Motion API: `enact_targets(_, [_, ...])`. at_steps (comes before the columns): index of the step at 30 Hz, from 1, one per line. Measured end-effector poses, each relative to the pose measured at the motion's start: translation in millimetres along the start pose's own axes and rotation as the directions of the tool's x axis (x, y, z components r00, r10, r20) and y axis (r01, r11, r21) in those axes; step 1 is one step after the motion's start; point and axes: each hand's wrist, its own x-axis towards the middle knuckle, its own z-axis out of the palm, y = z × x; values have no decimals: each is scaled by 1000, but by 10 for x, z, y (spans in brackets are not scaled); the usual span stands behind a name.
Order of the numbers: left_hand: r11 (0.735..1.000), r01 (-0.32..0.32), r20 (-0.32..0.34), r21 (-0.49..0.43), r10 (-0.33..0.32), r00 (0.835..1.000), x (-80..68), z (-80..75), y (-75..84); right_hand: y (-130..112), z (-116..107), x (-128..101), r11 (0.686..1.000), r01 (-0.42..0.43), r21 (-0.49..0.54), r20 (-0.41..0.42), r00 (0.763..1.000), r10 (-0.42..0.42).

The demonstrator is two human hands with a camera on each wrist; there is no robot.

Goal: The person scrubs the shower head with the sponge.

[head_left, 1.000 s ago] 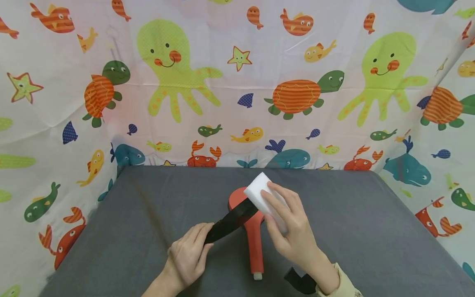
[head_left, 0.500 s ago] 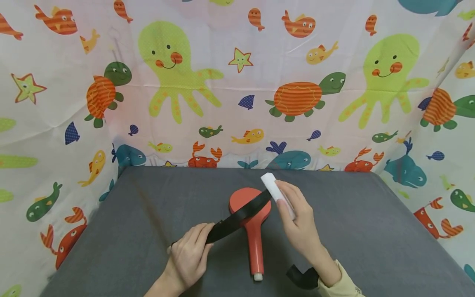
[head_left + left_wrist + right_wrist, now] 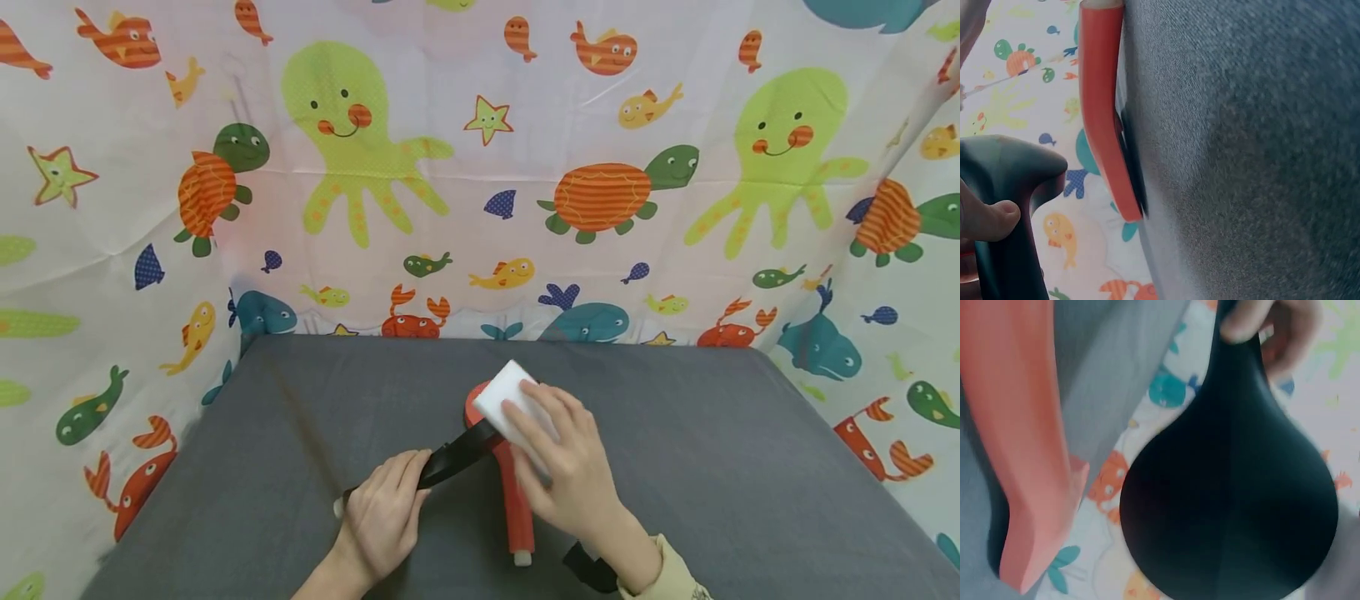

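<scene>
On a grey table [image 3: 712,467] ringed by a sea-creature curtain [image 3: 480,167], the right hand [image 3: 570,475], fingers curled, presses a white sponge block [image 3: 504,400], probably light and squashy, against a black shower head [image 3: 457,460]. The left hand [image 3: 382,517] pinches its seemingly rigid, slick handle; a red shower head [image 3: 517,508] lies beneath.

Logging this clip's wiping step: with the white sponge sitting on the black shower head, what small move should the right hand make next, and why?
Probably a short stroke of the white sponge along the black shower head toward its handle. The right hand grips the sponge on the head's wide end, the left hand holds the handle, lifted above the red shower head on the grey table.
</scene>
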Motion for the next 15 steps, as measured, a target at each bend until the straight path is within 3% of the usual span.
enact_targets(4, [1000, 3, 4, -5, -3, 1000, 8, -5, 4, 151, -34, -23, 972, -231, 39, -6, 973, 232])
enact_targets(7, [1000, 2, 2, -4, -2, 1000, 9, -4, 8, 131, -34, -16, 958, -286, 32, 0, 958, 286])
enact_targets(9, [1000, 4, -6, 1, -4, 1000, 13, 0, 12, 52, -8, -1, 971, -240, 13, -18, 971, 240])
enact_targets(12, [1000, 13, -10, 10, -13, 1000, 21, 1, 22, -135, 60, 9, 994, -91, -63, -46, 995, 88])
enact_targets(15, [1000, 10, -18, 25, -10, 1000, 31, 1, 29, -328, 148, -5, 979, 77, -187, -42, 995, -86])
